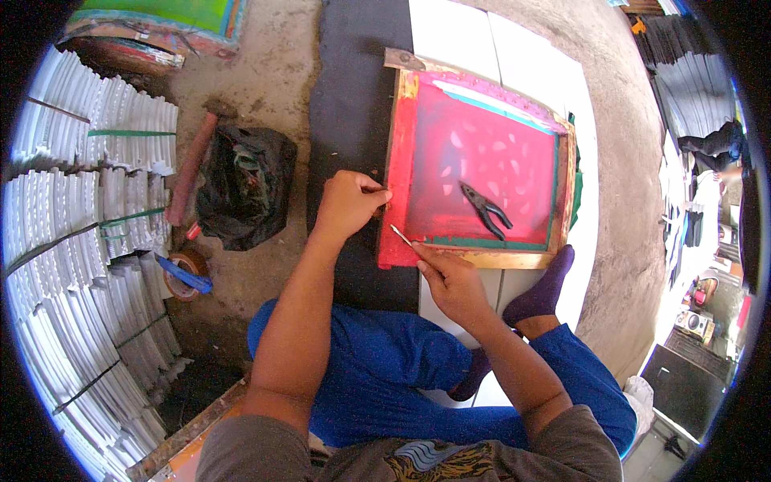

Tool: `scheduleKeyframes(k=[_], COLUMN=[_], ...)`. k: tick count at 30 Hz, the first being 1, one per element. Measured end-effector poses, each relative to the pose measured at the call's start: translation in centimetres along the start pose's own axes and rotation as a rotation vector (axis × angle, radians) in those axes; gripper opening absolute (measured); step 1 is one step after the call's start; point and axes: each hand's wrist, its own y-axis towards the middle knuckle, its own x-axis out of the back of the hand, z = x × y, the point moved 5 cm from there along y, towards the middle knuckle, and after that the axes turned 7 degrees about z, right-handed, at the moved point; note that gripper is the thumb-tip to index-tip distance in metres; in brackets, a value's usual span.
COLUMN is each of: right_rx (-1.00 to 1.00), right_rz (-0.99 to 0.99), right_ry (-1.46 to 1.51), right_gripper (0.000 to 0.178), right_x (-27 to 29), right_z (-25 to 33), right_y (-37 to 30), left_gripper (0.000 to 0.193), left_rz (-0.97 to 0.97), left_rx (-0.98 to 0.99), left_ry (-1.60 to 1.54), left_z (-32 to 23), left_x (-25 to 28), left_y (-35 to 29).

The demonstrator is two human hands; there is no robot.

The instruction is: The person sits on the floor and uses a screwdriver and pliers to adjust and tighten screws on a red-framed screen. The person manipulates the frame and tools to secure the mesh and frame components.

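Note:
A wooden screen-printing frame (399,161) with red-stained mesh lies flat before me. My left hand (347,205) is at the frame's left side, thumb and fingertips pinched together by its edge; anything between them is too small to make out. In my right hand (454,281), at the near left corner, is a thin metal tool like a small screwdriver (400,234), its tip over the red left bar. Black-handled pliers (487,210) rest on the mesh, jaws toward the far left. A metal hinge plate (404,59) sits at the frame's far left corner.
Bundled stacks of pale sheets (96,233) line the left. A black plastic bag (245,189), a hammer (193,165), a tape roll (186,271) and a blue cutter knife (183,274) lie on the floor. Beneath the frame are white tiles (454,36) and a dark strip (351,104).

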Motion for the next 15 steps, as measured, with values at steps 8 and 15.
scheduleKeyframes(k=[8,15], right_rx=[-0.145,-0.016], right_rz=[0.113,0.107], right_ry=[-0.228,-0.175], right_gripper=[0.030,0.034], right_x=[0.1,-0.5], right_z=[1.7,0.6], right_y=[0.4,1.6], left_gripper=[0.021,0.035], left_rz=[-0.014,0.033], left_rx=[-0.053,0.082], left_ry=[0.101,-0.097], left_z=[0.3,1.1], left_x=[0.0,-0.5], left_y=[0.2,0.5])
